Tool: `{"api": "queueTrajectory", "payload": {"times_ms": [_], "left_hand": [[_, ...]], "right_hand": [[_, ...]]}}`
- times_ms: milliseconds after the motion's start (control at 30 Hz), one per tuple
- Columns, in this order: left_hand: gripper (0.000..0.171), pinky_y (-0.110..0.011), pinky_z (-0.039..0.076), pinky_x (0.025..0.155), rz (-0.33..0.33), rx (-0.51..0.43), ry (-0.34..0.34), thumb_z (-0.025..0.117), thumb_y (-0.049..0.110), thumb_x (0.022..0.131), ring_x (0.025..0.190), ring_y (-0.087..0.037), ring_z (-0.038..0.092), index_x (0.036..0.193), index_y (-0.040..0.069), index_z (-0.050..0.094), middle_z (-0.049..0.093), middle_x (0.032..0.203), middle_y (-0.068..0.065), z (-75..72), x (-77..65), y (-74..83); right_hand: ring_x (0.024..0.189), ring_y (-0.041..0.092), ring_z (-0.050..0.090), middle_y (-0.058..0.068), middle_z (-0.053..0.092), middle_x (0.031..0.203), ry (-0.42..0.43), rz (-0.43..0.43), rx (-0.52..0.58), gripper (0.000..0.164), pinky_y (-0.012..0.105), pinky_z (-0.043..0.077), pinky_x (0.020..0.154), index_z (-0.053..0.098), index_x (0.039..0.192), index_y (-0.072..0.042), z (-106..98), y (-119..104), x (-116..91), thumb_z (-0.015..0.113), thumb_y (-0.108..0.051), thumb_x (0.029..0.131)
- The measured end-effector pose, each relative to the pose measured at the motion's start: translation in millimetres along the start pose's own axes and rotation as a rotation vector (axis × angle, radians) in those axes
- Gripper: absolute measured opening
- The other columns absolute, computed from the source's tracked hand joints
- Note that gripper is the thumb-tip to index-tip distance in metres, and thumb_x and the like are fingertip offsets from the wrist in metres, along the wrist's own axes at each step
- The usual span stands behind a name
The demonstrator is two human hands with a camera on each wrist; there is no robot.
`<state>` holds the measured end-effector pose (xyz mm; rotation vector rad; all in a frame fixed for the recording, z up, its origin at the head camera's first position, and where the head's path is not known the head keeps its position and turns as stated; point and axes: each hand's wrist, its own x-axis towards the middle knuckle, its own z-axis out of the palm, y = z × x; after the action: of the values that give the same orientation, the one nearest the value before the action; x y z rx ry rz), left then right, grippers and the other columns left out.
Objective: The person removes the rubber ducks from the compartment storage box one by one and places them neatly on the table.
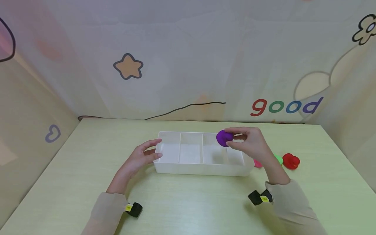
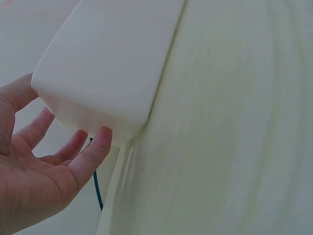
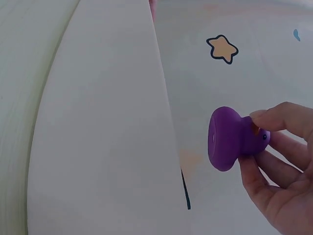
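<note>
My right hand (image 1: 249, 140) pinches a purple rubber duck (image 1: 224, 138) between thumb and fingertips, above the right part of a white divided box (image 1: 202, 169). In the right wrist view the duck (image 3: 227, 139) is turned with its flat base toward the box; a dark eye and a bit of orange beak show by the fingers. My left hand (image 1: 142, 153) holds the box's left end. In the left wrist view, the thumb is at the rim and the other fingertips (image 2: 101, 136) rest against the end wall.
Right of the box lie a red toy (image 1: 291, 161), a green one (image 1: 278, 159) and a pink one (image 1: 258, 164), the last two partly hidden by my right arm. A printed cloth (image 1: 182, 65) hangs behind the table (image 1: 188, 202).
</note>
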<state>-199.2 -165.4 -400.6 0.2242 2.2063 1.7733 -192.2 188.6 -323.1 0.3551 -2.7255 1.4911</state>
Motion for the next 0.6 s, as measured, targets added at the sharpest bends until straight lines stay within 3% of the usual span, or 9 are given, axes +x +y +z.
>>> {"api": "queueTrajectory", "payload": {"times_ms": [267, 400, 533, 600], "left_hand": [[0.058, -0.046, 0.039, 0.097, -0.008, -0.007, 0.009, 0.068, 0.022, 0.082, 0.129, -0.033, 0.033, 0.135, 0.018, 0.043, 0.030, 0.143, -0.008, 1.5, -1.4, 3.0], [0.058, -0.046, 0.039, 0.097, -0.007, -0.012, 0.008, 0.068, 0.021, 0.083, 0.129, -0.033, 0.032, 0.135, 0.018, 0.043, 0.030, 0.143, -0.008, 1.5, -1.5, 3.0], [0.058, -0.045, 0.040, 0.096, -0.009, -0.017, 0.005, 0.068, 0.022, 0.083, 0.129, -0.031, 0.034, 0.135, 0.018, 0.043, 0.029, 0.143, -0.007, 1.2, -1.1, 2.0], [0.058, -0.043, 0.041, 0.095, -0.012, -0.025, 0.005, 0.068, 0.022, 0.082, 0.128, -0.031, 0.035, 0.135, 0.018, 0.043, 0.029, 0.143, -0.007, 1.1, -1.0, 1.7]], "right_hand": [[0.100, 0.029, 0.058, 0.020, 0.058, 0.117, 0.049, 0.084, 0.000, 0.039, 0.021, 0.052, 0.072, 0.060, 0.117, 0.001, -24, 10, -15, 0.069, -0.010, 0.080], [0.092, 0.012, 0.061, 0.021, 0.059, 0.114, 0.085, 0.052, -0.011, 0.040, 0.016, 0.050, 0.072, 0.059, 0.116, 0.004, -39, 19, -23, 0.069, -0.010, 0.080], [0.083, -0.006, 0.058, 0.000, 0.064, 0.105, 0.114, 0.066, -0.021, 0.043, 0.013, 0.049, 0.071, 0.057, 0.118, 0.005, -54, 33, -31, 0.069, -0.012, 0.081], [0.081, -0.008, 0.058, -0.014, 0.061, 0.099, 0.121, 0.087, -0.015, 0.045, 0.013, 0.049, 0.070, 0.056, 0.120, 0.005, -62, 40, -34, 0.069, -0.014, 0.081]]}}
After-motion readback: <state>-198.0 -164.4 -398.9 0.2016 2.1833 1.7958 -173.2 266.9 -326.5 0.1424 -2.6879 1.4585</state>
